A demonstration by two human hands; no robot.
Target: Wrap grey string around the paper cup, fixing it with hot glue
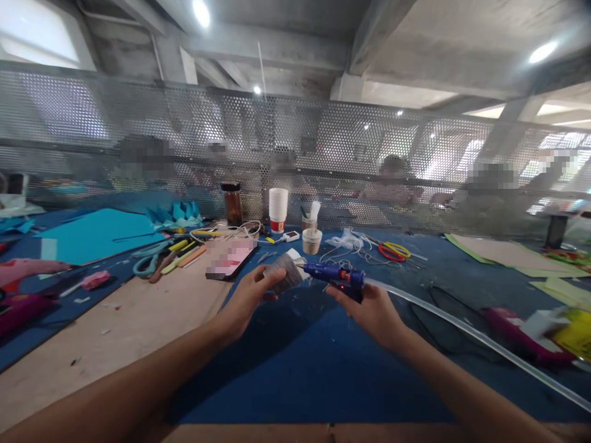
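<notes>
In my right hand [376,311] is a blue hot glue gun [335,275], gripped by its handle, with a small red light showing. A long clear glue stick [462,326] runs out of its back end toward the lower right. My left hand [249,298] is closed around a small grey, cup-like piece [282,275] with a pale, white part at its far side. The gun's nozzle points left at this piece and meets or nearly meets its edge; I cannot tell if they touch. Both hands are above the blue mat [286,381].
Behind the hands stand a paper cup [312,242], stacked white cups [277,206] and a dark jar [233,206]. A phone [233,257], light-blue scissors [150,258] and markers lie left. Red-and-yellow scissors [392,250] and a purple glue gun [526,335] lie right. A perforated metal screen [318,141] closes the back.
</notes>
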